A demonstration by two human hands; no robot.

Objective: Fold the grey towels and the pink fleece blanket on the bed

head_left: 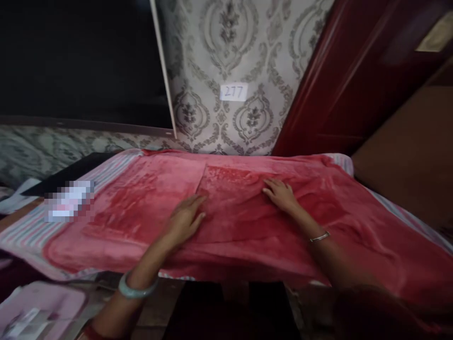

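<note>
Both hands [233,208] flat on blanket [244,226]

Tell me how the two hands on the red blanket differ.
The left hand lies nearer the camera; the right hand reaches farther across the blanket. The left hand's fingers point away and rightward; the right hand's point leftward. The left wrist wears a thick pale green bangle, the right a thin silver bracelet. Both rest flat, palm down, fingers open, on the blanket.
</note>
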